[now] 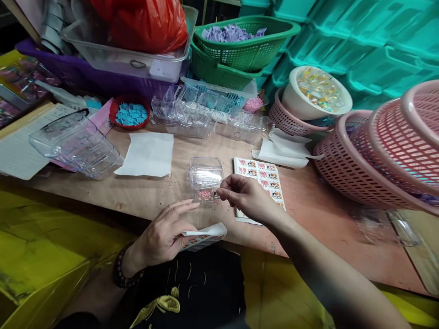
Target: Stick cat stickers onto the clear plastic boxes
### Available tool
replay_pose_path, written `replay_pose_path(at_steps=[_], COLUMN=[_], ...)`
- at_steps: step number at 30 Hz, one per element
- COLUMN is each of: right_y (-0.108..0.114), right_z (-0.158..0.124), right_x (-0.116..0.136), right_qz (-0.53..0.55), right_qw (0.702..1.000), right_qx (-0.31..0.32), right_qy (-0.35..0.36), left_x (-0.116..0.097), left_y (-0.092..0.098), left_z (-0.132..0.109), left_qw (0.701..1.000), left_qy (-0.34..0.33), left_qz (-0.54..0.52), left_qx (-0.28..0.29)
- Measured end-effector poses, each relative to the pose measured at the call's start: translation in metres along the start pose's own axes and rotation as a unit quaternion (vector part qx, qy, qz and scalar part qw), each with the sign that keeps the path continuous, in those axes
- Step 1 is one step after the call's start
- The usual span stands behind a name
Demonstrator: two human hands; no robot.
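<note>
Right hand [245, 194] angled left, pinching sticker [206, 195] at clear box [206, 170]; left hand [163, 235] clasping sheet [206, 238].

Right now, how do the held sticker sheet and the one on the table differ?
The held sheet is bent, in the left hand; the flat sheet lies on the table. The held sheet shows a white strip above its prints; the flat sheet shows sticker rows facing up. Both carry colourful prints.
</note>
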State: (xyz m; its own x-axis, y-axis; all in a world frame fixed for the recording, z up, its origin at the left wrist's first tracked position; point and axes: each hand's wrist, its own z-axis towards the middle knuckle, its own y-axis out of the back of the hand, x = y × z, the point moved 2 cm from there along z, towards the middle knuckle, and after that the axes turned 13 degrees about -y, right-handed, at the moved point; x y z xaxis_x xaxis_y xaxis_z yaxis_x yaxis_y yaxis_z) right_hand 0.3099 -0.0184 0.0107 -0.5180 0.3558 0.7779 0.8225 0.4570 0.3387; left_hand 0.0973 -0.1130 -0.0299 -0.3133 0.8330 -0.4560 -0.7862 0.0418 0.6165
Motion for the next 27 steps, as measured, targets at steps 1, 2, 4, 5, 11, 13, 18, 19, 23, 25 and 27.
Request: replay_pose_path(at_steps=[1,2,4,5,11,13,18,19,23,25,27], right_y=[0.0,0.0,0.0,-0.001,-0.001,-0.001,-0.003,-0.004,-0.008,-0.009,-0.009], right_z=[0.0,0.0,0.0,0.0,-0.001,-0.001,-0.002,-0.003,-0.008,-0.011,-0.015], right_x=[0.0,0.0,0.0,0.0,0.002,0.002,0.004,0.004,0.005,0.004,0.001], right_qz=[-0.006,-0.01,-0.015,-0.017,-0.032,-0.04,-0.068,-0.079,-0.152,-0.198,-0.235], right_qw=[1.0,1.0,1.0,1.0,0.999,0.999,0.996,0.995,0.981,0.968,0.954], right_qx=[-0.002,-0.003,-0.004,-0.004,-0.012,-0.018,-0.046,-0.056,-0.118,-0.148,-0.178], right_qy=[0.002,0.003,0.006,0.006,0.002,0.001,0.016,0.019,0.032,0.043,0.05], left_x=[0.0,0.0,0.001,0.001,0.001,0.003,0.008,0.009,0.009,0.008,0.007], left_y=[0.0,0.0,-0.001,-0.002,-0.004,-0.006,-0.01,-0.01,-0.011,-0.011,-0.011], left_z=[0.0,0.001,0.001,0.002,0.008,0.011,0.016,0.016,0.017,0.017,0.018], left_qw=[1.0,1.0,1.0,1.0,0.999,0.997,0.995,0.995,0.993,0.993,0.993], left_qy=[-0.002,-0.003,-0.004,-0.005,-0.015,-0.02,-0.015,-0.01,0.001,0.006,0.015], left_qz=[-0.002,-0.003,-0.008,-0.011,-0.019,-0.023,-0.019,-0.014,0.002,0.003,0.001], left_qx=[0.0,0.001,0.001,0.003,0.041,0.067,0.095,0.099,0.115,0.118,0.117])
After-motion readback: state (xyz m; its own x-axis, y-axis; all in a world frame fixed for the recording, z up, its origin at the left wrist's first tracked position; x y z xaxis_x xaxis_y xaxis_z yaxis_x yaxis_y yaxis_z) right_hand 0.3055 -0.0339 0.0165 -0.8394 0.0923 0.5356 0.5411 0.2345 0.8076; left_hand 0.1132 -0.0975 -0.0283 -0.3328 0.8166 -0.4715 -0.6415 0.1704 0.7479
